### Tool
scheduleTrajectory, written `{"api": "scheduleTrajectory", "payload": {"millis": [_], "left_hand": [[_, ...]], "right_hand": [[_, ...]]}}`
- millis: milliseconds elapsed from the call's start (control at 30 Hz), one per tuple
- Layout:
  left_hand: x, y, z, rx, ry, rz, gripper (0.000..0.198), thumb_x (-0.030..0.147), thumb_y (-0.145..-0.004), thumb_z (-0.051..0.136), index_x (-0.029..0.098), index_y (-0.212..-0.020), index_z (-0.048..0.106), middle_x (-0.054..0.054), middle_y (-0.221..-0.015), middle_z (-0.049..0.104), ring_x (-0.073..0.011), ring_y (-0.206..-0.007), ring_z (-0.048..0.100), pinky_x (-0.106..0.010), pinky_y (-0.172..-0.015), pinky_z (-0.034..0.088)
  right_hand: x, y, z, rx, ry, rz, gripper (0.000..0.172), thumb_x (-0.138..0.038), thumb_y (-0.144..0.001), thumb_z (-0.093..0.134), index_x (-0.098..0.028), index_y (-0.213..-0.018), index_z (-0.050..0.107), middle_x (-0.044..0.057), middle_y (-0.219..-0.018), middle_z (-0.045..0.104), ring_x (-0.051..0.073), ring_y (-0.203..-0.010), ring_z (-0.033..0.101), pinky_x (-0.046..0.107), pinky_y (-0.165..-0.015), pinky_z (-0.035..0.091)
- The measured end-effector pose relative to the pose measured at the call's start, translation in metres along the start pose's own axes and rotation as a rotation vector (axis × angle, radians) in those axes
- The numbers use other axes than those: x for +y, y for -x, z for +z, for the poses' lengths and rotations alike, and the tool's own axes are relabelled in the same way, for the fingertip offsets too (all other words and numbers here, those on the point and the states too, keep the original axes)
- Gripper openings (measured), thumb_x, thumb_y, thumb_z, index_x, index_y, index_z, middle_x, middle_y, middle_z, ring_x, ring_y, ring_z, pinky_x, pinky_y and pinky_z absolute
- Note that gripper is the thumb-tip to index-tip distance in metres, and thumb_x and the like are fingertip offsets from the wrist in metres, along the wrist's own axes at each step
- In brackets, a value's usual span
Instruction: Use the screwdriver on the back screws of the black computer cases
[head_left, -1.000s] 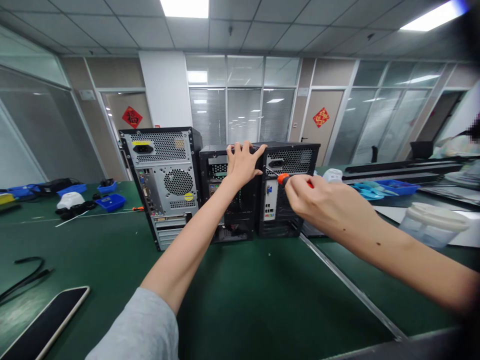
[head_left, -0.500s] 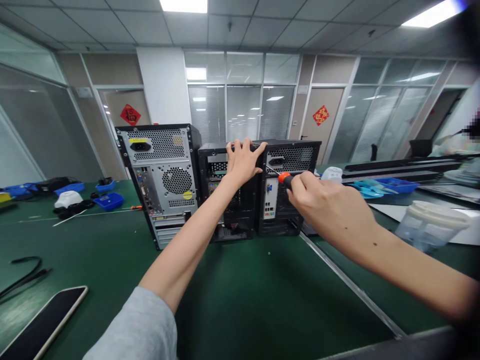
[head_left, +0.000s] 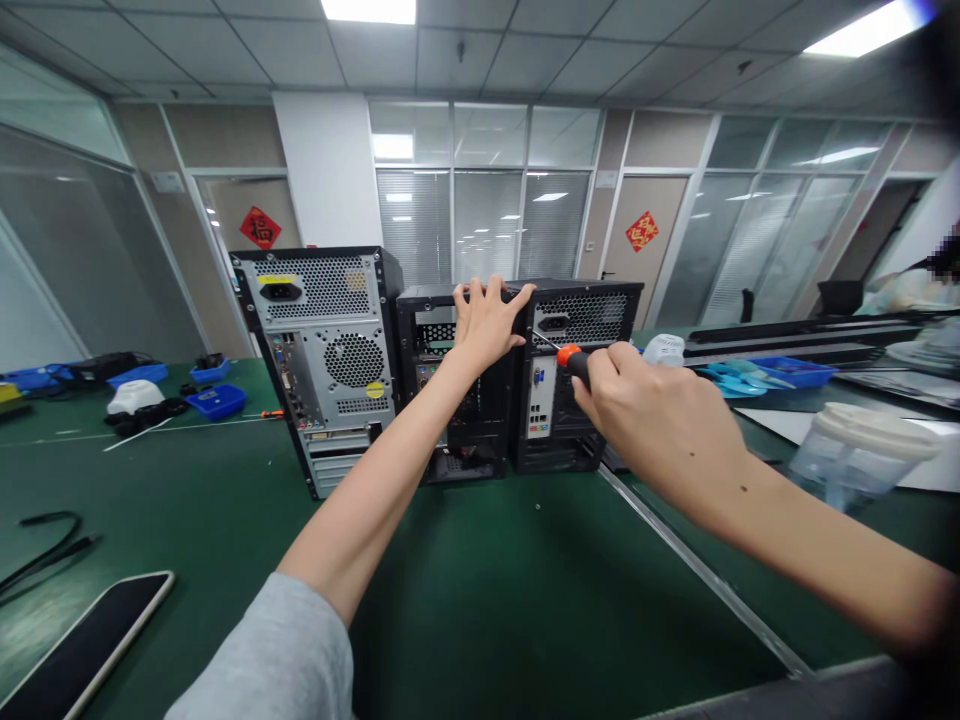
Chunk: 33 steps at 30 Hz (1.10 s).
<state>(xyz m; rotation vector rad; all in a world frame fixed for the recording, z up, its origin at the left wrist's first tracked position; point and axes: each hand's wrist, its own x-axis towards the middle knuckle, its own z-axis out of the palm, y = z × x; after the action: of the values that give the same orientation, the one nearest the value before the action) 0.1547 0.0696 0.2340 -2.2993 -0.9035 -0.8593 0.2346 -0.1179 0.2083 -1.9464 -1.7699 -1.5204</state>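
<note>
Three computer cases stand side by side with their back panels toward me. My right hand is wrapped round a screwdriver with an orange and black handle. Its thin shaft points left to the upper left edge of the right computer case; whether the tip sits on a screw is too small to tell. My left hand is spread over the top edges of the middle computer case and the right one, fingers apart. On the left is a taller silver-backed computer case.
A phone and a black cable lie at the near left of the green table. Blue trays stand at the far left. To the right are a lidded plastic jar, another blue tray and a person.
My right hand has turned slightly on the screwdriver handle, its fingers shifting a little. My left hand and the computer cases stay in place.
</note>
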Motion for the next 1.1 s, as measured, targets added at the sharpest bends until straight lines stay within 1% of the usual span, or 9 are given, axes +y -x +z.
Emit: {"api": "scheduleTrajectory", "payload": {"millis": [167,333,433,567,700,867,1000,1100], "left_hand": [[-0.0002,0.0001,0.0009,-0.011,0.008,0.007,0.075,0.047,-0.078,0.067,0.031,-0.142,0.032,-0.014,-0.136,0.038,-0.0384,-0.121,0.034,-0.055,-0.102,0.017],[-0.0004,0.0000,0.0027,0.023,-0.002,0.013,0.073,0.046,-0.078,0.069,0.031,-0.141,0.035,-0.014,-0.132,0.040,-0.0373,-0.119,0.036,-0.054,-0.100,0.020],[-0.0003,0.0002,0.0031,0.033,-0.004,0.017,0.073,0.044,-0.078,0.069,0.030,-0.140,0.035,-0.014,-0.132,0.041,-0.0372,-0.118,0.036,-0.054,-0.100,0.020],[-0.0002,0.0006,0.0029,0.022,-0.004,0.017,0.075,0.044,-0.078,0.069,0.030,-0.142,0.033,-0.014,-0.133,0.040,-0.0390,-0.119,0.035,-0.056,-0.100,0.018],[-0.0011,0.0010,0.0029,0.034,-0.001,0.018,0.073,0.042,-0.078,0.070,0.031,-0.141,0.035,-0.014,-0.133,0.040,-0.0383,-0.118,0.036,-0.055,-0.099,0.020],[-0.0019,0.0027,0.0020,0.049,0.003,0.036,0.074,0.041,-0.078,0.070,0.029,-0.142,0.035,-0.014,-0.132,0.040,-0.0372,-0.117,0.036,-0.053,-0.099,0.021],[-0.0018,0.0044,0.0010,0.056,-0.011,0.032,0.073,0.042,-0.078,0.070,0.030,-0.142,0.035,-0.013,-0.130,0.043,-0.0361,-0.116,0.038,-0.052,-0.099,0.022],[-0.0026,0.0054,0.0017,0.065,-0.021,0.043,0.074,0.043,-0.078,0.070,0.031,-0.142,0.035,-0.013,-0.130,0.044,-0.0357,-0.115,0.039,-0.052,-0.099,0.024]], "right_hand": [[-0.0020,-0.0010,0.0004,0.002,0.008,0.038,0.023,-0.019,-0.086,0.038,-0.011,-0.075,0.056,0.005,-0.066,0.051,0.010,-0.043,0.042,0.025,-0.042,0.018],[-0.0018,-0.0026,0.0019,0.004,-0.006,0.063,0.025,-0.023,-0.087,0.039,-0.012,-0.072,0.056,0.005,-0.065,0.051,0.011,-0.043,0.042,0.026,-0.041,0.019],[-0.0014,-0.0037,0.0023,-0.004,-0.016,0.074,0.026,-0.024,-0.087,0.039,-0.012,-0.074,0.057,0.006,-0.067,0.053,0.012,-0.044,0.045,0.026,-0.041,0.020],[-0.0030,-0.0048,0.0006,-0.031,-0.007,0.103,0.027,-0.025,-0.088,0.038,-0.011,-0.075,0.058,0.007,-0.068,0.054,0.013,-0.046,0.048,0.026,-0.041,0.021],[-0.0059,-0.0052,-0.0032,-0.052,-0.005,0.118,0.029,-0.024,-0.088,0.036,-0.011,-0.076,0.059,0.008,-0.069,0.055,0.014,-0.047,0.050,0.027,-0.043,0.021],[-0.0057,-0.0041,-0.0042,-0.077,-0.034,0.150,0.027,-0.025,-0.088,0.039,-0.011,-0.078,0.059,0.010,-0.074,0.058,0.016,-0.052,0.054,0.027,-0.043,0.022],[-0.0047,0.0003,-0.0011,-0.062,-0.049,0.191,0.027,-0.028,-0.089,0.039,-0.011,-0.079,0.058,0.009,-0.076,0.059,0.014,-0.050,0.052,0.026,-0.042,0.018],[-0.0035,0.0042,0.0013,-0.037,-0.041,0.218,0.031,-0.032,-0.090,0.038,-0.012,-0.079,0.058,0.008,-0.074,0.058,0.012,-0.045,0.047,0.026,-0.042,0.015]]}}
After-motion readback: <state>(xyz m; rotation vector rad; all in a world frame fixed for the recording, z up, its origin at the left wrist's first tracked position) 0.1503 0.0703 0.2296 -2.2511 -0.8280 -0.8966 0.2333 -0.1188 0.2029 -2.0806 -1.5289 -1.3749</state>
